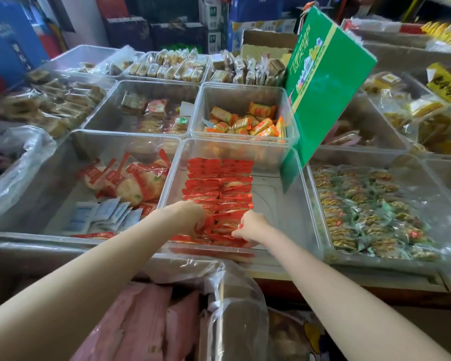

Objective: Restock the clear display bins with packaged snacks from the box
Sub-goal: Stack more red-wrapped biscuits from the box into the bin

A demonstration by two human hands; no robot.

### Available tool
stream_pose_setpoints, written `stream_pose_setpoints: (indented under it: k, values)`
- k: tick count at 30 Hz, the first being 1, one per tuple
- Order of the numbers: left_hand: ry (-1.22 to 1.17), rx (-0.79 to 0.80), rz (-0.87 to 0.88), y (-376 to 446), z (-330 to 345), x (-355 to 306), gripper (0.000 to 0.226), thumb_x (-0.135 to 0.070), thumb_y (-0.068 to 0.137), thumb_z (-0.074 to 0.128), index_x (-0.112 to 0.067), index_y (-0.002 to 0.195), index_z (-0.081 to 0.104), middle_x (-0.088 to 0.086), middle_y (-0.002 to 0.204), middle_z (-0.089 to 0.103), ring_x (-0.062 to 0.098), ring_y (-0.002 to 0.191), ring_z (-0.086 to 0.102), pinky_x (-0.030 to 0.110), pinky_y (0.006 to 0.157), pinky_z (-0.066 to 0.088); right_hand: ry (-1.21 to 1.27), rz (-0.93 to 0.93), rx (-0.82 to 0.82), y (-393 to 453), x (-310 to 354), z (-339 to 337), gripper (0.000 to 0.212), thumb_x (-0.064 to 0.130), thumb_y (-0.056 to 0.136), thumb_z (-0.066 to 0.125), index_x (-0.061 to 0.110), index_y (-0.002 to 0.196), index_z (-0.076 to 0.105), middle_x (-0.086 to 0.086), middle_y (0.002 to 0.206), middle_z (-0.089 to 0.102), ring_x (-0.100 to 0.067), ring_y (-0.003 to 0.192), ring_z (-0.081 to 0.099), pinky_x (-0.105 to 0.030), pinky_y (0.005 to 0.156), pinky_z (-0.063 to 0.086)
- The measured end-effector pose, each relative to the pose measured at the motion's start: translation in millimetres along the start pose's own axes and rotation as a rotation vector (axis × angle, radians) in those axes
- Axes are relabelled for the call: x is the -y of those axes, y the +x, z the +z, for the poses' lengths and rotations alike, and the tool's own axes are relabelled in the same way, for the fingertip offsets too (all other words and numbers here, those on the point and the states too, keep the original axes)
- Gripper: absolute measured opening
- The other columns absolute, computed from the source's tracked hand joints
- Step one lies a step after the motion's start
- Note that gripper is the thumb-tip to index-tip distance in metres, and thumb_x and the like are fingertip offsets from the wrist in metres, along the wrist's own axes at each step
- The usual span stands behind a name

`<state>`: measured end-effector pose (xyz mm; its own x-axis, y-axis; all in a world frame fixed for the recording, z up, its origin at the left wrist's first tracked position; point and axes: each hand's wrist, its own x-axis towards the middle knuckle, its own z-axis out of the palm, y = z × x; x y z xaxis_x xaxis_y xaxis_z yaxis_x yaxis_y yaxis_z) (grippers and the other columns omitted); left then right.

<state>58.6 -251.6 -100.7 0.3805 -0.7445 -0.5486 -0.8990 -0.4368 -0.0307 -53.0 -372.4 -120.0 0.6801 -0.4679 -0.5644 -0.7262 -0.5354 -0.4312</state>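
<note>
A clear display bin (pixel 281 204) in the near middle holds two rows of red snack packets (pixel 219 183) along its left side; its right side is bare. My left hand (pixel 190 216) reaches into the near end of the bin and grips a bunch of the red packets. My right hand (pixel 250 226) is just right of it, fingers curled, pinching packets at the front of the right row. Below me, a box lined with clear plastic (pixel 235 308) holds pinkish packets (pixel 146 324).
Neighbouring clear bins hold red-and-white and blue packets (pixel 120 188) on the left, green-wrapped snacks (pixel 367 212) on the right, orange packets (pixel 245 123) behind. A green cardboard sign (pixel 323 82) leans over the bin's far right corner. More bins and boxes stand behind.
</note>
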Motion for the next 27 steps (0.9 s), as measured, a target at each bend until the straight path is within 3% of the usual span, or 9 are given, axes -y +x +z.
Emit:
stream_pose_setpoints:
  k: [3,8,13,15,18,22,27]
  values:
    - [-0.004,-0.088,-0.013,-18,-13,1,0.033,-0.019,0.09,0.057,-0.025,0.122,0.058,-0.004,0.117,0.062,0.017,0.105,0.06,0.03,0.084,0.052,-0.056,-0.026,-0.075,-18,0,-25,0.022,0.03,0.087,0.061,0.008,0.092,0.057,-0.011,0.095,0.062,-0.03,0.087,0.066,-0.041,0.079,0.057]
    - [-0.231,-0.391,-0.109,-81,-9,24,0.025,-0.016,0.09,0.051,-0.023,0.111,0.063,-0.004,0.111,0.065,0.016,0.099,0.061,0.033,0.087,0.051,0.123,-0.153,-0.204,-64,23,-61,0.014,0.015,0.09,0.053,0.006,0.089,0.063,-0.011,0.081,0.064,-0.03,0.075,0.069,-0.042,0.075,0.058]
    - [-0.342,-0.577,-0.15,-149,20,37,0.024,-0.009,0.086,0.053,-0.015,0.105,0.067,0.005,0.107,0.065,0.027,0.102,0.06,0.034,0.084,0.045,0.035,-0.274,-0.049,-124,68,-35,0.018,0.016,0.09,0.054,0.006,0.102,0.064,-0.012,0.095,0.066,-0.024,0.082,0.065,-0.036,0.076,0.058]
    - [-0.354,-0.561,-0.153,-172,35,45,0.024,-0.01,0.084,0.053,-0.017,0.102,0.067,0.006,0.107,0.065,0.029,0.102,0.06,0.036,0.084,0.046,0.003,-0.301,-0.011,-143,85,-11,0.022,0.014,0.09,0.054,0.001,0.103,0.065,-0.012,0.094,0.066,-0.021,0.078,0.062,-0.031,0.07,0.056]
    - [-0.35,-0.497,-0.175,-208,66,61,0.023,-0.014,0.085,0.053,-0.018,0.104,0.066,0.004,0.111,0.064,0.029,0.103,0.059,0.037,0.087,0.046,-0.002,-0.327,0.065,-162,104,34,0.018,0.014,0.088,0.057,0.002,0.1,0.064,-0.019,0.1,0.068,-0.027,0.082,0.067,-0.037,0.074,0.058]
    - [-0.399,-0.419,-0.192,-249,112,75,0.023,-0.013,0.084,0.053,-0.019,0.101,0.066,0.002,0.106,0.062,0.025,0.102,0.059,0.035,0.086,0.046,-0.113,-0.315,0.241,-174,121,97,0.023,0.018,0.09,0.057,0.003,0.105,0.064,-0.015,0.102,0.065,-0.022,0.071,0.063,-0.029,0.065,0.055]
    - [-0.498,-0.284,-0.276,-272,168,92,0.029,-0.014,0.085,0.056,-0.012,0.114,0.062,0.01,0.111,0.064,0.029,0.106,0.059,0.034,0.088,0.046,0.021,-0.122,0.239,-169,123,163,0.031,0.02,0.091,0.058,-0.006,0.108,0.062,-0.015,0.094,0.058,-0.024,0.08,0.059,-0.041,0.08,0.057]
